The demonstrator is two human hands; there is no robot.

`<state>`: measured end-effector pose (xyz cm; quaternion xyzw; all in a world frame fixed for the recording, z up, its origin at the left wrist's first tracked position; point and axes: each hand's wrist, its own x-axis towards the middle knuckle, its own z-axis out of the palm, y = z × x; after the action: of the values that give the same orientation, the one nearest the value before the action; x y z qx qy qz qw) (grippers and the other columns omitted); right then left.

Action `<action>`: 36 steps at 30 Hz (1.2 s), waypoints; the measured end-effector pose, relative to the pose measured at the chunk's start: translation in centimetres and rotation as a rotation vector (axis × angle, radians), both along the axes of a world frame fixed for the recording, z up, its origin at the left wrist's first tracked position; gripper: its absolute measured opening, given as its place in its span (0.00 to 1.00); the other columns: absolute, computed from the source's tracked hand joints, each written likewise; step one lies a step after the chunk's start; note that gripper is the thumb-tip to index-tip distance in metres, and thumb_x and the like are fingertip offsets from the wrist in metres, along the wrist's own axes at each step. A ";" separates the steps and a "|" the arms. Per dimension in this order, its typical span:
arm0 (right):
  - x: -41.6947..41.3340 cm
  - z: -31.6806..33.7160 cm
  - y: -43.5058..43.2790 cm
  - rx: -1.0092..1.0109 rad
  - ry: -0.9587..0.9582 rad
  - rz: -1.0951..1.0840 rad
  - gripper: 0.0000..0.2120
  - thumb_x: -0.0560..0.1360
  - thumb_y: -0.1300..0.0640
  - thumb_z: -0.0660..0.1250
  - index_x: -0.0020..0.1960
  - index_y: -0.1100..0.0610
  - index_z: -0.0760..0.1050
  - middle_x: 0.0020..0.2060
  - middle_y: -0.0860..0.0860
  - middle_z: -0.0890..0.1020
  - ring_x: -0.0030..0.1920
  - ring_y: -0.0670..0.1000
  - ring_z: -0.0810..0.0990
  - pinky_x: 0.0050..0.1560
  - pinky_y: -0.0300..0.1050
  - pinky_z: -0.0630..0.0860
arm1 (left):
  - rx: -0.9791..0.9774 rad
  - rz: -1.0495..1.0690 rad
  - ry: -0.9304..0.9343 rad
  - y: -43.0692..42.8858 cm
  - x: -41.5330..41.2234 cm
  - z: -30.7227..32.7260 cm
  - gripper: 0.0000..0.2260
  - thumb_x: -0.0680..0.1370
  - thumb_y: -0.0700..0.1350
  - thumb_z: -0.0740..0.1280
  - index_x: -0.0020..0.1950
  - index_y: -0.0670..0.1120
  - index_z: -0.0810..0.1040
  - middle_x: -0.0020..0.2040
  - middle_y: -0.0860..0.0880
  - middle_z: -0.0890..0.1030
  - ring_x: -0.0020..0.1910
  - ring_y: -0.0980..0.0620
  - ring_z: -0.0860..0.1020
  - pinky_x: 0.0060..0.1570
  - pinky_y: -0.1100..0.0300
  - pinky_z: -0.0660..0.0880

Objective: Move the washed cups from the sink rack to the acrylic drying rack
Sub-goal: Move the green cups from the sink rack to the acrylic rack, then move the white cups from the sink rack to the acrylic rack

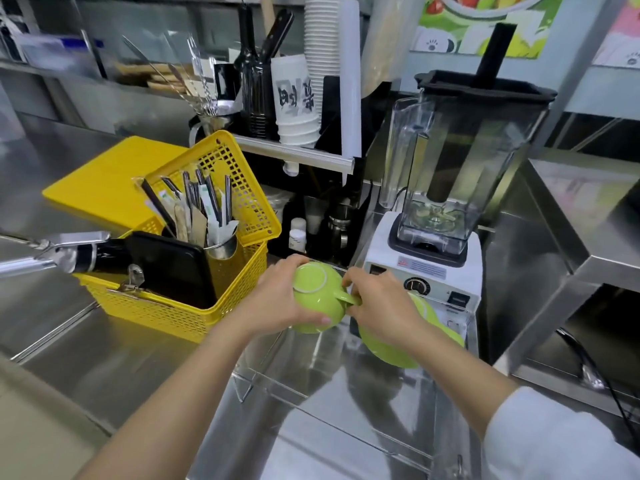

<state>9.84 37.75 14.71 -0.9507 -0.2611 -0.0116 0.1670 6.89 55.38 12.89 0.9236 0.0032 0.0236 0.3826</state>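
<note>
Over the clear acrylic drying rack [346, 403] at the desk's near edge, the left hand [277, 299] cupped an inverted green cup [317, 299] while the right hand [377, 304] pinched its handle. Best lowered rim-down, just beside the 2nd green cup [391, 355], clear of the blender [446, 188] behind.
</note>
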 end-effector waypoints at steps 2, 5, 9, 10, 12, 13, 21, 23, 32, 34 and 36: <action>0.2 -0.2 0.2 -0.061 -0.011 0.013 0.13 0.72 0.60 0.65 0.56 0.57 0.69 0.52 0.55 0.82 0.54 0.61 0.74 0.45 0.49 0.67 | 0.060 -0.014 0.007 -0.1 0.1 0.2 0.43 0.59 0.55 0.78 0.68 0.51 0.61 0.65 0.48 0.68 0.68 0.46 0.63 0.70 0.44 0.59; 0.3 -0.4 0.5 -0.154 -0.056 0.045 0.12 0.72 0.60 0.64 0.54 0.58 0.69 0.52 0.55 0.82 0.53 0.60 0.77 0.46 0.47 0.64 | 0.153 -0.026 0.012 -0.4 0.1 0.3 0.42 0.62 0.54 0.77 0.70 0.48 0.60 0.69 0.47 0.66 0.71 0.47 0.59 0.74 0.47 0.49; 0.3 -0.6 0.3 -0.179 -0.081 0.059 0.10 0.72 0.59 0.63 0.52 0.56 0.68 0.50 0.54 0.82 0.51 0.58 0.77 0.56 0.50 0.63 | 0.202 -0.023 0.031 -0.4 0.4 0.0 0.45 0.62 0.57 0.76 0.72 0.49 0.58 0.71 0.46 0.64 0.72 0.45 0.58 0.73 0.47 0.50; 0.4 -0.5 0.1 -0.186 -0.075 0.068 0.09 0.73 0.58 0.63 0.52 0.56 0.68 0.50 0.54 0.82 0.51 0.57 0.77 0.57 0.50 0.63 | 0.233 -0.033 0.044 -0.4 0.4 -0.1 0.46 0.62 0.59 0.75 0.73 0.49 0.56 0.73 0.46 0.61 0.73 0.45 0.56 0.73 0.48 0.48; 0.3 -0.3 -0.3 -0.171 -0.077 0.095 0.11 0.73 0.56 0.64 0.54 0.56 0.68 0.53 0.53 0.80 0.53 0.56 0.75 0.58 0.49 0.61 | 0.312 -0.066 0.050 -0.5 0.2 0.1 0.50 0.58 0.68 0.68 0.74 0.52 0.52 0.76 0.47 0.54 0.75 0.47 0.48 0.74 0.49 0.44; 0.3 -0.2 -0.5 -0.152 -0.093 0.109 0.14 0.73 0.54 0.64 0.58 0.55 0.68 0.56 0.52 0.78 0.55 0.55 0.74 0.59 0.49 0.61 | 0.330 -0.076 0.025 -0.6 0.0 0.3 0.51 0.56 0.72 0.62 0.74 0.54 0.51 0.77 0.48 0.51 0.76 0.48 0.45 0.73 0.49 0.42; -0.8 1.4 -6.8 0.042 -0.144 0.045 0.28 0.74 0.48 0.63 0.70 0.51 0.59 0.66 0.49 0.69 0.65 0.53 0.69 0.63 0.50 0.62 | 0.292 -0.177 -0.294 -7.0 0.2 3.4 0.41 0.62 0.72 0.53 0.73 0.55 0.59 0.76 0.50 0.58 0.74 0.52 0.51 0.71 0.55 0.45; -1.3 1.7 -9.6 0.076 -0.180 0.001 0.28 0.73 0.48 0.64 0.71 0.51 0.60 0.67 0.49 0.69 0.66 0.52 0.69 0.63 0.50 0.63 | 0.274 -0.234 -0.331 -9.7 0.6 3.9 0.40 0.63 0.70 0.54 0.72 0.53 0.61 0.74 0.49 0.61 0.73 0.52 0.55 0.71 0.56 0.49; -4.8 0.7 -25.7 0.098 -0.154 -0.316 0.30 0.71 0.48 0.65 0.71 0.53 0.61 0.66 0.51 0.69 0.66 0.52 0.68 0.63 0.51 0.65 | 0.273 -0.576 -0.355 -26.4 0.5 4.0 0.35 0.68 0.68 0.57 0.71 0.52 0.62 0.72 0.49 0.66 0.71 0.51 0.61 0.70 0.54 0.58; -5.9 0.2 -29.4 0.149 -0.129 -0.400 0.30 0.71 0.46 0.65 0.70 0.53 0.63 0.65 0.52 0.71 0.64 0.54 0.71 0.62 0.52 0.67 | 0.270 -0.649 -0.343 -30.3 0.2 3.4 0.36 0.67 0.69 0.55 0.71 0.52 0.62 0.72 0.49 0.65 0.71 0.51 0.61 0.70 0.55 0.57; -7.0 -0.7 -33.0 0.208 -0.094 -0.481 0.30 0.71 0.46 0.67 0.70 0.53 0.63 0.64 0.52 0.71 0.62 0.54 0.72 0.63 0.53 0.68 | 0.264 -0.706 -0.314 -34.0 0.0 2.6 0.36 0.68 0.68 0.57 0.71 0.52 0.62 0.72 0.49 0.65 0.72 0.51 0.61 0.71 0.54 0.58</action>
<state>2.80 4.76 14.02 -0.9616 -0.0325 -0.1215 0.2438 6.86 21.43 15.46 0.8944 -0.3755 0.0316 0.2411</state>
